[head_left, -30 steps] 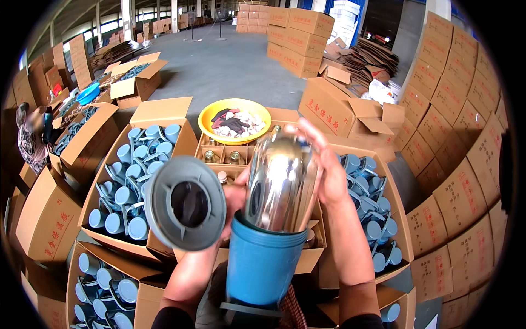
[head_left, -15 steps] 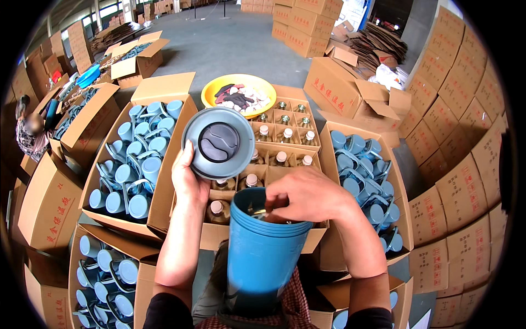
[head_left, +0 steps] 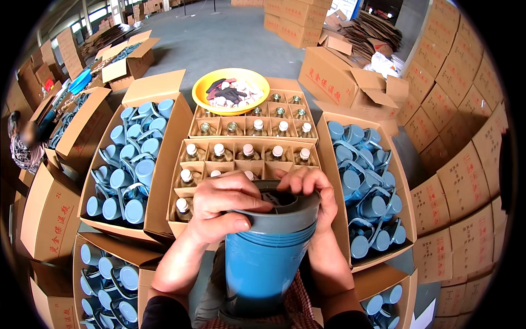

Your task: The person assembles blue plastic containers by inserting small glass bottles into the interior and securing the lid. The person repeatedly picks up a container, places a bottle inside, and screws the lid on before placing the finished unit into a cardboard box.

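Note:
A blue cylindrical flask casing [head_left: 268,263] stands upright in front of my body, with ridges below its top. On its mouth sits a round grey lid [head_left: 276,219] with a dark centre. My left hand [head_left: 227,203] grips the lid's left side, thumb at the near rim and fingers across the top. Around the right and far rim curl the fingers of my right hand [head_left: 315,194]. The casing's inside is hidden under the lid. Just beyond my hands is a divided carton [head_left: 172,211] holding glass bottles [head_left: 247,153] with pale caps.
Left and right stand open cartons [head_left: 164,203] of blue cups with handles [head_left: 145,171]. A yellow basin [head_left: 257,107] with dark and whitish pieces rests on the bottle cartons. Stacked boxes [head_left: 449,186] line the right. A person [head_left: 26,145] is at the far left.
The grey lid has come down from my raised left hand onto the casing. My right hand has left the casing's mouth and now holds the lid's rim. The view has shifted slightly.

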### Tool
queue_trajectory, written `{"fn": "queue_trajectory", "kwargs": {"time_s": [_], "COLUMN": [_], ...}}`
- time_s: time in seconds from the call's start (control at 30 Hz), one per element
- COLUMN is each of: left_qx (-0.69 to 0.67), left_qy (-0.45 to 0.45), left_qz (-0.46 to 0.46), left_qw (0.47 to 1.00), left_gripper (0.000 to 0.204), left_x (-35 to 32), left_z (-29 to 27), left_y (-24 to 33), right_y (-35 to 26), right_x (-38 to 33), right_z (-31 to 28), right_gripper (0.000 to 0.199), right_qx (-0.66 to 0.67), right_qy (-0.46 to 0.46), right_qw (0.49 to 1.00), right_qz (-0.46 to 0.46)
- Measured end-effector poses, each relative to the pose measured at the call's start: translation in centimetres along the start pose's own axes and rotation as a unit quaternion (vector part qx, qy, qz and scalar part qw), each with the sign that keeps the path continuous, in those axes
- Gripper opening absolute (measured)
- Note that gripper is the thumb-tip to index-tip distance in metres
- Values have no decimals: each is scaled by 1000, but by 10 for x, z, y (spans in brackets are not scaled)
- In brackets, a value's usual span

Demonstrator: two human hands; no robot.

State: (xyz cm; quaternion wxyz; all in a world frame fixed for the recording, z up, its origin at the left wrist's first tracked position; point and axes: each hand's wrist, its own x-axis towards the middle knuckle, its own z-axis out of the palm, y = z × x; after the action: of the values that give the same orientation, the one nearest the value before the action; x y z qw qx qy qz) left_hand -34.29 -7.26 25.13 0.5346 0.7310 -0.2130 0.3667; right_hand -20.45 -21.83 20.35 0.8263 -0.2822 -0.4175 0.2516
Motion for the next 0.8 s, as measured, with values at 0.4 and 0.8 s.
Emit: {"fn": "queue_trajectory", "kwargs": {"time_s": [0.4,0.8], "left_qx": [358,433], "left_qy": [-182,-147], "left_qz": [-72,-55], "left_qw": [913,887], "left_gripper": [65,38], "left_x": [24,0], "left_z": [23,28], "left_y": [81,63], "right_y": [-52,-27], "right_x": [-21,-6], "right_z": [31,8], "right_gripper": [86,73], "right_qx": [-464,-360], "right_qy": [-23,-77], "right_qw": [878,928], "right_qz": [-114,-62]}}
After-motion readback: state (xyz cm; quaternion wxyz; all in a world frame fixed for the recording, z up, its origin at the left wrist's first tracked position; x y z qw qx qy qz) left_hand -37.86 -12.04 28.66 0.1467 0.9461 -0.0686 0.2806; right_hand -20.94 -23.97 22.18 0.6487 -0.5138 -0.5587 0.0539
